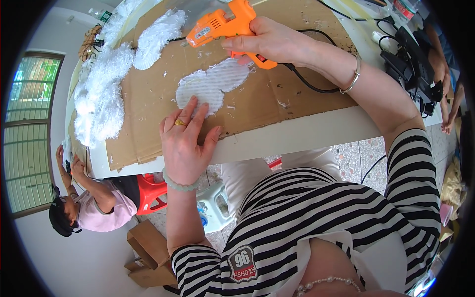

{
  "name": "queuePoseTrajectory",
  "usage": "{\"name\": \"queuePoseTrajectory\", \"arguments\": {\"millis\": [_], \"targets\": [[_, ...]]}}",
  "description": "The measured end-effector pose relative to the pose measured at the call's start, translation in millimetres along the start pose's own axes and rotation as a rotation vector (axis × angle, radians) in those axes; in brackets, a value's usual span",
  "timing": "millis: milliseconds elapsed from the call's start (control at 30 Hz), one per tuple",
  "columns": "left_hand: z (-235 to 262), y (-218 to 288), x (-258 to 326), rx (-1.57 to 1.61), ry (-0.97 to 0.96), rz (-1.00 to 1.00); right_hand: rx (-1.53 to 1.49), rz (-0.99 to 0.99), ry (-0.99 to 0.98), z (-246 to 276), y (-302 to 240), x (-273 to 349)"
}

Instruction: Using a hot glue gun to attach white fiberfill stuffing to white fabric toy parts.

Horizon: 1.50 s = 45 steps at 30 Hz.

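Observation:
My right hand point(278, 43) grips an orange hot glue gun point(217, 25) by its handle, over the far part of the brown cardboard sheet point(297, 94). The gun's nose points left, with a cord trailing from the handle. Beneath the gun lies a white, sole-shaped fabric piece point(200, 85) with a ribbed face and frayed edges. My left hand point(184, 144) rests fingertips on this piece's near end, fingers apart and thumb out. Farther left on the cardboard is another white shaggy piece point(159, 39), ribbed at its near end.
Fluffy white material point(101, 96) is heaped along the table's left side. Black cord point(311, 85) loops beneath my right forearm. Black equipment point(408, 62) stands at right. A co-worker point(101, 198) works at left on a red stool point(150, 193). Cardboard boxes point(151, 247) sit on the floor.

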<state>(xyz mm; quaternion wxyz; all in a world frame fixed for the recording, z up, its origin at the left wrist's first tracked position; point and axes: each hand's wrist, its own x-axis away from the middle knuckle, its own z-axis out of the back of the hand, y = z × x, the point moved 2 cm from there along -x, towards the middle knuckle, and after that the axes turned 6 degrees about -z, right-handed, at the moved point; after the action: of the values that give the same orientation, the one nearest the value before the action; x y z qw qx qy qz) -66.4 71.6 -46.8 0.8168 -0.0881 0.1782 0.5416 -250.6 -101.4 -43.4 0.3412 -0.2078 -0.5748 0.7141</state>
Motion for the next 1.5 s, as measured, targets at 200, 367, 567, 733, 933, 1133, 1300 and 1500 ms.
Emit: {"name": "queuePoseTrajectory", "arguments": {"millis": [200,367,567,733,933,1133,1300,1500], "targets": [[2,-3,0,0.000,-0.009,-0.011,0.008,-0.017,-0.009,0,-4,4],[2,-3,0,-0.002,-0.010,-0.006,0.032,-0.002,-0.018,-1,-1,-1],[1,-4,1,0.012,0.024,-0.011,0.051,0.100,-0.118,7,-15,9],[2,-5,3,0.004,0.047,-0.011,0.326,0.111,-0.206,6,-26,18],[1,-5,4,-0.011,0.055,-0.009,0.521,0.089,-0.208,4,-21,16],[1,-4,3,-0.010,0.060,-0.008,0.593,0.130,-0.195,3,-20,16],[0,-4,3,-0.018,0.063,-0.018,0.633,0.149,-0.155,2,-21,17],[1,-5,3,-0.021,0.056,-0.013,0.687,0.178,-0.156,1,-22,15]]}}
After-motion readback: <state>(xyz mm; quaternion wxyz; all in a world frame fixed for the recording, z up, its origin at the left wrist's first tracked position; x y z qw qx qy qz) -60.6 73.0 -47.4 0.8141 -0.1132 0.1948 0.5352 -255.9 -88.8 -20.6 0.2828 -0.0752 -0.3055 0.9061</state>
